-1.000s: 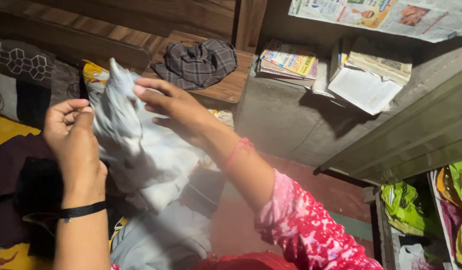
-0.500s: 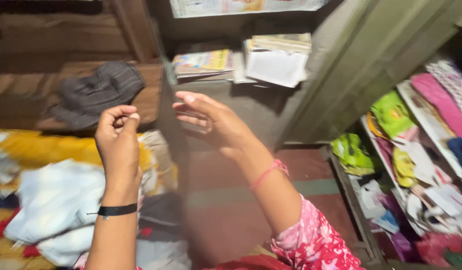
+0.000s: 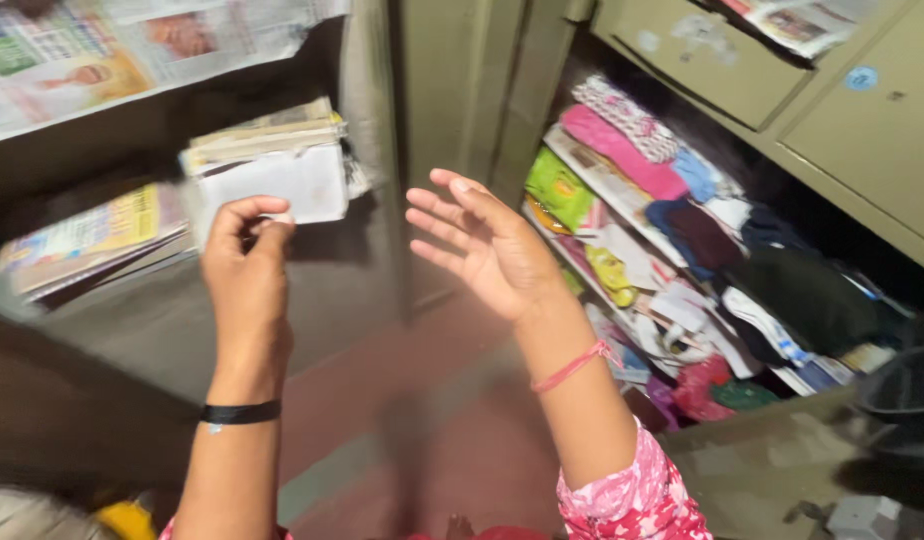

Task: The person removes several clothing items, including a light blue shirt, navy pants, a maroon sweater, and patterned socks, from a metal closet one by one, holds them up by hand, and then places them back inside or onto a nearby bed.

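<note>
Now both hands are raised in mid-air, neither carrying cloth. Left hand [image 3: 247, 275], black band at the wrist, has its fingers [image 3: 244, 212] curled together, thumb pinched to fingertips; whether a tiny scrap sits in that pinch I cannot tell. Right hand [image 3: 492, 250], pink thread at the wrist, is spread, fingers apart, palm turned toward the open cupboard [image 3: 682, 90]. Nearest things: a stack of papers and books [image 3: 272, 165] on the ledge behind the left hand, and folded clothes [image 3: 632, 140] on the cupboard shelves, pink, blue, dark, packed unevenly. Judging by posture, a between-steps moment; any further handling would call for reaching well forward.
</note>
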